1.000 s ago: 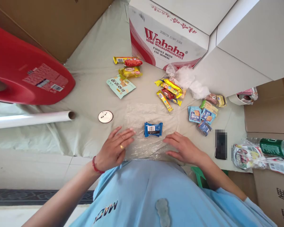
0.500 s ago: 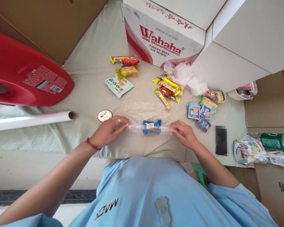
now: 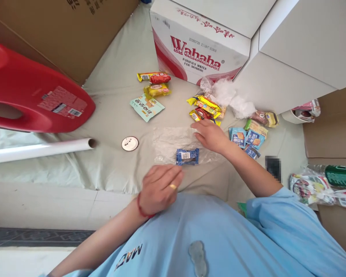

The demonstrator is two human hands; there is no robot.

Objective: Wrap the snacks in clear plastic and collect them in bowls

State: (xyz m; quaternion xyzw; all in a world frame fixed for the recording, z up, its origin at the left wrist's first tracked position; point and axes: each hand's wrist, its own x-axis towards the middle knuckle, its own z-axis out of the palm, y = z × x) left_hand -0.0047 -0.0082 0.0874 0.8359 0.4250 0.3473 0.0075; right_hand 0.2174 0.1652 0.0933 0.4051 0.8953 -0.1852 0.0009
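Observation:
A blue-wrapped snack (image 3: 187,156) lies on a clear plastic bag (image 3: 164,140) spread flat on the cloth. My left hand (image 3: 161,187) is in front of it at the table's near edge, back upward, fingers loosely stretched with nothing visible in them. Beyond the bag, my right hand (image 3: 212,135) reaches to the pile of yellow-wrapped snack bars (image 3: 207,104). Its thumb and forefinger are apart, close to the nearest bar (image 3: 195,114), which the hand partly covers. I see no grip on that bar.
A round pin badge (image 3: 130,143) and a white roll (image 3: 60,147) lie left, near a red jug (image 3: 43,96). Behind are a mint pouch (image 3: 147,107) and a Wahaha carton (image 3: 198,50). Blue packets (image 3: 253,138), a blurred dark object (image 3: 273,168) and a green-labelled bottle (image 3: 340,176) lie right.
Both hands have let go of the plastic bag's edges, and it lies flatter. My left hand has moved right and nearer my body. My right hand has moved away from me to the yellow bars.

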